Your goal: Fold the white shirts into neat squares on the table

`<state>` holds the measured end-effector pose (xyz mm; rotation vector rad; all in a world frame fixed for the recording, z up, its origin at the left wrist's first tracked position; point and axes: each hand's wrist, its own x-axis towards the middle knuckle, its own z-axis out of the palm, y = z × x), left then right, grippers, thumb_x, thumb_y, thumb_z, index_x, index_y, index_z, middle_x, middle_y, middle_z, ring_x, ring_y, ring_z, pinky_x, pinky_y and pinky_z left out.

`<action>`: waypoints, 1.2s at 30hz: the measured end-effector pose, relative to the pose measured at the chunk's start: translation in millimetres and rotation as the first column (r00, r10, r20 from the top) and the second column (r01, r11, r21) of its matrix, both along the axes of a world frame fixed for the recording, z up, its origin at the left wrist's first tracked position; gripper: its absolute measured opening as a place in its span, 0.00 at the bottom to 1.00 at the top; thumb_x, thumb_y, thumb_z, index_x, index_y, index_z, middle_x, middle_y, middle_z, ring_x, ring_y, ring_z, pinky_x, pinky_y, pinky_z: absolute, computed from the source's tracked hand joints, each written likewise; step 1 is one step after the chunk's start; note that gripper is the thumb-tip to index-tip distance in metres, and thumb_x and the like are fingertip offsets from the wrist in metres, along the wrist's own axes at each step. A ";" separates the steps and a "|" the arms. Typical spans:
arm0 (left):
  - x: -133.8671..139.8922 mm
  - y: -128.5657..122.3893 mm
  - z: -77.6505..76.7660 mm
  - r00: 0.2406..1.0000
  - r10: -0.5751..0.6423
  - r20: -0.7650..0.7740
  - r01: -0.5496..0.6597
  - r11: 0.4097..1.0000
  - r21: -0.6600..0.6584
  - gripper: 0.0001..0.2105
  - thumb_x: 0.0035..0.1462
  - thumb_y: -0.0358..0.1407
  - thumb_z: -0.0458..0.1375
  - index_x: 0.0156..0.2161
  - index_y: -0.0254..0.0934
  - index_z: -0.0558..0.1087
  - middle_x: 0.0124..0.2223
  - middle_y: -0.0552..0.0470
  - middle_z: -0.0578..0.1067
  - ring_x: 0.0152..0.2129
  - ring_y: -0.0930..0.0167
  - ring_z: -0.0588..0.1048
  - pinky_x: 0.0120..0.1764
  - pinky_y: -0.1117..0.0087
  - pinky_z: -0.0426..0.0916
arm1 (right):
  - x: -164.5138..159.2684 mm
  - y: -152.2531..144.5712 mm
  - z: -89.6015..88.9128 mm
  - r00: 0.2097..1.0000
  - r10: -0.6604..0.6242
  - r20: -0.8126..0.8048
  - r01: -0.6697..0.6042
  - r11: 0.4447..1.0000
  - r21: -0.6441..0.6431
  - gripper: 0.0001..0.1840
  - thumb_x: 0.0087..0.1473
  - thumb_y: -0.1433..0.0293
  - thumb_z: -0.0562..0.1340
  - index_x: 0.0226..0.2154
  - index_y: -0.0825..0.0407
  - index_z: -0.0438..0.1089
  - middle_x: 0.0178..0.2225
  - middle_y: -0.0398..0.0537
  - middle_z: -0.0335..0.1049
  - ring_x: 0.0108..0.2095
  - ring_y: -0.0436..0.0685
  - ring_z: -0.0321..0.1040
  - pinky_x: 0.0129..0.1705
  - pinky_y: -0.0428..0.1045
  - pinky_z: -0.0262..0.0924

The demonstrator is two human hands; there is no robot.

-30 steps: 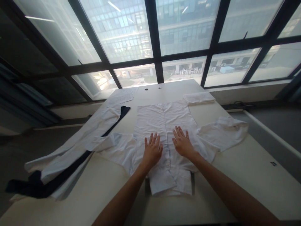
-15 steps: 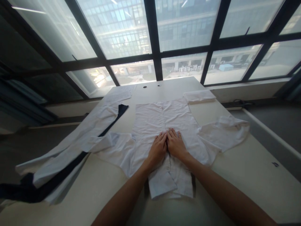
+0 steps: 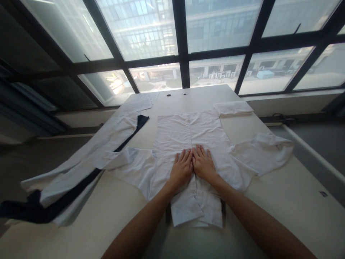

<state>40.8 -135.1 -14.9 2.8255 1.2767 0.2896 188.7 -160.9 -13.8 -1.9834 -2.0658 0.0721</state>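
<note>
White and creased, the shirt point(image 3: 175, 133) is lying spread out on the worktop point(image 3: 285, 190), its two sleeves reaching out to either side and its row of buttons running down the middle. On the shirt's middle, the left hand point(image 3: 182, 169) and the right hand point(image 3: 203, 167) are resting side by side, palms down, touching each other along their inner edges. Their fingers point(image 3: 183, 154) are lying flat and extended, released, gripping nothing and pointing toward the far end of the shirt. Wrinkles are crossing the part of the shirt beyond the fingers.

To the left of the shirt, a white cloth point(image 3: 81, 165) is lying in a long loose heap, and a dark strip point(image 3: 27, 212) is running along it, passing under the end of the shirt's left sleeve. Beyond the shirt on its far left, paper point(image 3: 137, 104) is lying near the heap. Just beside the shirt's far right corner, a folded cloth point(image 3: 233, 108) is sitting flat. Past the shirt and the worktop, a dark-framed window point(image 3: 151, 32) is letting in daylight.
</note>
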 end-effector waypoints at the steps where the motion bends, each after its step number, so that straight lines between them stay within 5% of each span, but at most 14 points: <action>1: -0.4 0.1 -0.7 1.000 0.002 -0.008 -0.002 1.000 0.010 0.26 0.71 0.34 0.41 0.71 0.33 0.53 0.73 0.44 0.54 0.71 0.59 0.47 0.68 0.47 0.46 | -0.2 -0.1 0.5 1.000 -0.008 -0.003 0.008 1.000 0.002 0.29 0.70 0.65 0.45 0.69 0.57 0.55 0.72 0.57 0.46 0.72 0.64 0.37 0.70 0.64 0.33; 21: -7.9 2.6 -0.4 0.998 0.065 -0.020 -0.065 0.998 0.011 0.26 0.73 0.43 0.42 0.71 0.41 0.55 0.73 0.49 0.54 0.70 0.59 0.49 0.68 0.47 0.47 | 7.0 0.7 -1.5 0.997 -0.071 -0.016 0.071 0.997 -0.010 0.31 0.69 0.59 0.49 0.70 0.51 0.53 0.72 0.55 0.45 0.72 0.63 0.37 0.70 0.64 0.31; 29: -29.3 7.3 2.7 0.994 0.109 0.017 -0.108 0.993 -0.054 0.31 0.72 0.49 0.44 0.74 0.46 0.42 0.74 0.50 0.50 0.71 0.60 0.47 0.68 0.48 0.47 | 40.6 3.6 -3.6 0.989 -0.147 0.029 0.148 0.988 -0.049 0.33 0.69 0.57 0.48 0.71 0.51 0.51 0.73 0.53 0.42 0.72 0.63 0.35 0.70 0.64 0.31; 36: -39.2 6.8 1.5 0.972 0.234 -0.025 -0.234 0.972 -0.014 0.27 0.72 0.48 0.42 0.72 0.45 0.53 0.73 0.49 0.53 0.71 0.57 0.48 0.68 0.45 0.46 | 62.3 2.6 -6.3 0.978 -0.200 0.066 0.203 0.979 -0.034 0.33 0.69 0.57 0.48 0.71 0.51 0.51 0.73 0.54 0.43 0.72 0.63 0.37 0.69 0.64 0.33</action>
